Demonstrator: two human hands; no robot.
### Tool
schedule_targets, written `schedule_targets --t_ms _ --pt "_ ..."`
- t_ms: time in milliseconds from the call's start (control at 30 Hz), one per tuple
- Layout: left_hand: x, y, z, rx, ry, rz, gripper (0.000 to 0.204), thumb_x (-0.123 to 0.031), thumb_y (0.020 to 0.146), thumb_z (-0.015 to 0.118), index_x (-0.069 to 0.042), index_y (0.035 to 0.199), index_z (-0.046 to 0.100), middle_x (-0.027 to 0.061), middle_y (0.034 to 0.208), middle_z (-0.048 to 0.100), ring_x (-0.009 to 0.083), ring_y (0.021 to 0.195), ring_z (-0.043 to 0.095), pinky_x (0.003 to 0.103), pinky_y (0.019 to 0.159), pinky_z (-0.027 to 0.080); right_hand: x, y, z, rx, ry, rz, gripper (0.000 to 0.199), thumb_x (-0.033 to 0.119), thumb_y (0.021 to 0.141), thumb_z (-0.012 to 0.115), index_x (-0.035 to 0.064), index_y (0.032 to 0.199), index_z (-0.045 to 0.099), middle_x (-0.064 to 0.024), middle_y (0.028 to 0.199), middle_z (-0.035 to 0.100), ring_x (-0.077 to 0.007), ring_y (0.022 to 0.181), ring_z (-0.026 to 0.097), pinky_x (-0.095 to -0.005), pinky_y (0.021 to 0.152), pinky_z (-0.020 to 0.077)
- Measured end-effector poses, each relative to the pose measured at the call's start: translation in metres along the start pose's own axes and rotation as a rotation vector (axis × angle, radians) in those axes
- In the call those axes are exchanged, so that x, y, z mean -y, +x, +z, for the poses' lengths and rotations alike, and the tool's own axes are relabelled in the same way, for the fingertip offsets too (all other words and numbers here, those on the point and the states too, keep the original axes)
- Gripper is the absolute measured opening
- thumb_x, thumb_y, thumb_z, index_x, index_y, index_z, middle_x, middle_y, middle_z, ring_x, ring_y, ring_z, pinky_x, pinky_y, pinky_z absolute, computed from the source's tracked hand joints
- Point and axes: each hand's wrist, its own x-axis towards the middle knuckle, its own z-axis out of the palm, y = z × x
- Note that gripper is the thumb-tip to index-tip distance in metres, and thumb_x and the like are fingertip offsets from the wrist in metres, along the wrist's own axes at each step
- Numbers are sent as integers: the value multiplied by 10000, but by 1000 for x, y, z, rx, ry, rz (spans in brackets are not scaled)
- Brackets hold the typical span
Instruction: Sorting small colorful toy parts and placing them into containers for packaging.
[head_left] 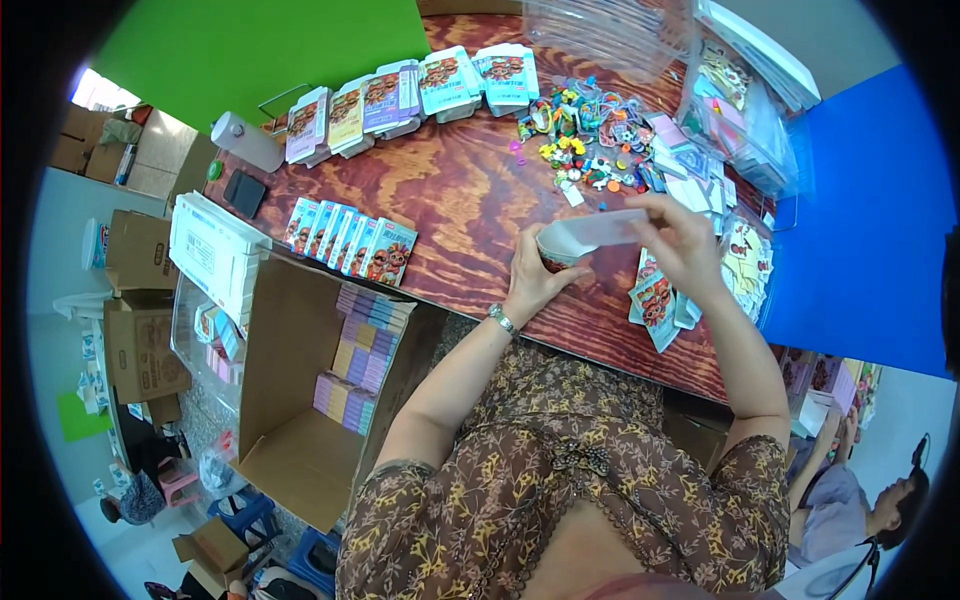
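Note:
My left hand (538, 278) is closed around a small printed pouch (556, 262), its pale mouth spread towards the right. Between the fingers and thumb of my right hand (682, 243) is a flat, whitish translucent strip (615, 230). The strip's left end reaches the mouth of the pouch; whether it goes inside, I cannot tell. Under my right wrist lie several printed sachets (657, 305), fanned out on the wooden table (470, 220). Just beyond my hands is a heap of small colourful trinkets (590, 130), with white and pale cards (690, 190) to its right.
Stacks of flat printed boxes (450, 82) line the far edge. A row of upright boxes (350, 243) stands at left, near a white bottle (248, 142) and black phone (245, 193). A carton (290, 380) holds more boxes below. Clear bins (745, 130) stand at right; a person (850, 500) sits beyond.

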Motion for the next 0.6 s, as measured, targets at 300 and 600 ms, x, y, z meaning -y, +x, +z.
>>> schedule_targets --t_ms 300,600 --pt "2 -8 3 -117 130 51 854 -259 636 960 -18 1257 426 174 1089 626 305 966 671 409 826 541 -11 -4 33 112 -381 -445 278 11 787 727 64 1059 703 -66 850 672 -239 748 651 -355 646 530" --pt "-9 -11 -5 -17 148 219 995 -222 609 951 10 1389 379 223 1257 528 387 1153 558 463 961 482 -28 11 47 12 -321 -536 384 129 806 755 140 1182 675 -79 936 647 -267 865 656 -373 711 548"
